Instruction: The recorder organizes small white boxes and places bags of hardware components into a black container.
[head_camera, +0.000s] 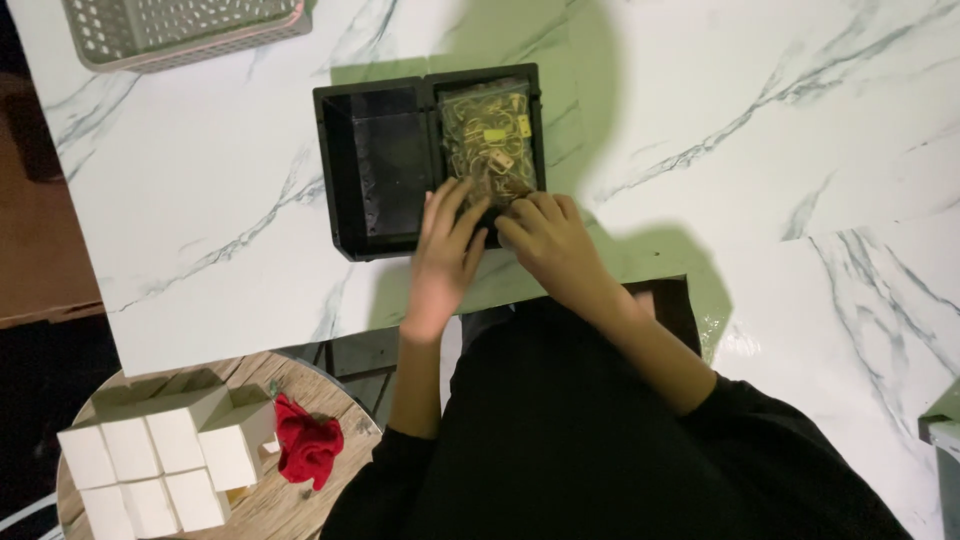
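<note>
A black tray (340, 170) with two compartments lies on the white marble table (750, 130). Its left compartment (385, 165) looks empty. In the right compartment lies a clear plastic bag of small gold-coloured metal parts (487, 135). My left hand (447, 255) rests flat on the tray's near edge, fingers spread toward the bag's lower end. My right hand (548, 240) is curled at the bag's near end, fingertips touching it. Whether either hand grips the bag is hidden by the fingers.
A grey slotted basket (180, 30) stands at the table's far left corner. Below the table's left edge, a round wooden stool (290, 500) carries several white boxes (165, 460) and a red cloth (308, 442). A dark object (668, 300) lies by my right forearm.
</note>
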